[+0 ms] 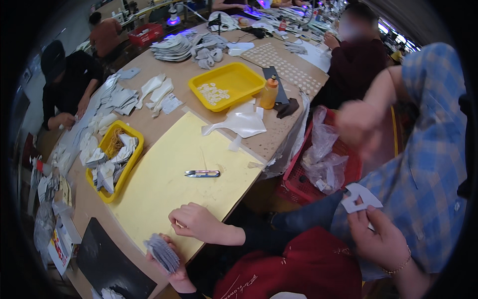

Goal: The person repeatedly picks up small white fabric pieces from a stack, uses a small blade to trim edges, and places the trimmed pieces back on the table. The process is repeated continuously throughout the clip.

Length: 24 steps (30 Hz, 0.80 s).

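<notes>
The wearer's left hand rises from the lower edge, just off the near side of a worktable covered in brown board. Its fingers are wrapped around a thick stack of thin, flat grey pieces, gripping it from beneath and the sides, with the layered edges fanned towards the camera and the stack tilted.

The right hand is just above and to the right of that stack, over the near edge of a large pale-yellow sheet on the table. Its dark-sleeved forearm comes in from the right, nearly level, with the wrist bare. The fingers are curled inward, thumb and forefinger pinched together on what appears to be a thin thread hanging towards the stack. The two hands are close but apart.

Beyond the right hand, a small pair of metal thread snips lies on the yellow sheet. To the left is a yellow plastic tray of white and grey cut pieces. At right, a co-worker in a blue plaid shirt holds a notched flat white piece between thumb and fingers.
</notes>
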Available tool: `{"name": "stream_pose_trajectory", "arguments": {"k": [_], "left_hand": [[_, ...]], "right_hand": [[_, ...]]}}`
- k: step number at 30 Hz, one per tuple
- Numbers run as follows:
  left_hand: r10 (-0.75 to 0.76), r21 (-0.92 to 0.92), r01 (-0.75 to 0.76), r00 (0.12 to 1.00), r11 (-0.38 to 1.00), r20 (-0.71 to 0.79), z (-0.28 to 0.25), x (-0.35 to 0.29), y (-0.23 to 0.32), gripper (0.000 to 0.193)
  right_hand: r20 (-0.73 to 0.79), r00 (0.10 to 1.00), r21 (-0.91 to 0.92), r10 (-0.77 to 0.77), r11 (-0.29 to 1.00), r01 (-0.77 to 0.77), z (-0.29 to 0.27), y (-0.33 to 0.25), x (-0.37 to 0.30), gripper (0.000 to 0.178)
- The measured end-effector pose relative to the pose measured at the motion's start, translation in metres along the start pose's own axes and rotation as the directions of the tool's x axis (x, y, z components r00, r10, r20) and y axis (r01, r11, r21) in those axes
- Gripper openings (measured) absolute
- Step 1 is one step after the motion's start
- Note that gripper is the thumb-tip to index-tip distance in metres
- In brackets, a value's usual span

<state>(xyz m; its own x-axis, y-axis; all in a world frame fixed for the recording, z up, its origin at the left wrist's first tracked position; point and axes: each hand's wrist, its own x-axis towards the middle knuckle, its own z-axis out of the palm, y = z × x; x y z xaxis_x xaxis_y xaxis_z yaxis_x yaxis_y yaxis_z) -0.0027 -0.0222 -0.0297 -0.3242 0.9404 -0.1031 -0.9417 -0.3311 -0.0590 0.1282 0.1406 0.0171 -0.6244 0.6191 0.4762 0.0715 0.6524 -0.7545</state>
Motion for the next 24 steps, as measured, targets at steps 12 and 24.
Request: {"name": "stream_pose_trajectory", "arguments": {"k": [12,24], "left_hand": [[0.489,0.966,-0.135,0.872,0.220,0.010,0.042,0.022,-0.014,0.060],[0.389,0.870,-0.041,0.883,-0.492,0.261,0.040,0.029,-0.022,0.094]], "right_hand": [[-0.169,0.973,-0.314,0.157,0.927,-0.205,-0.057,0.046,0.024,0.019],[0.281,0.918,0.371,0.280,0.850,-0.374,0.030,-0.005,-0.017,0.043]]}}
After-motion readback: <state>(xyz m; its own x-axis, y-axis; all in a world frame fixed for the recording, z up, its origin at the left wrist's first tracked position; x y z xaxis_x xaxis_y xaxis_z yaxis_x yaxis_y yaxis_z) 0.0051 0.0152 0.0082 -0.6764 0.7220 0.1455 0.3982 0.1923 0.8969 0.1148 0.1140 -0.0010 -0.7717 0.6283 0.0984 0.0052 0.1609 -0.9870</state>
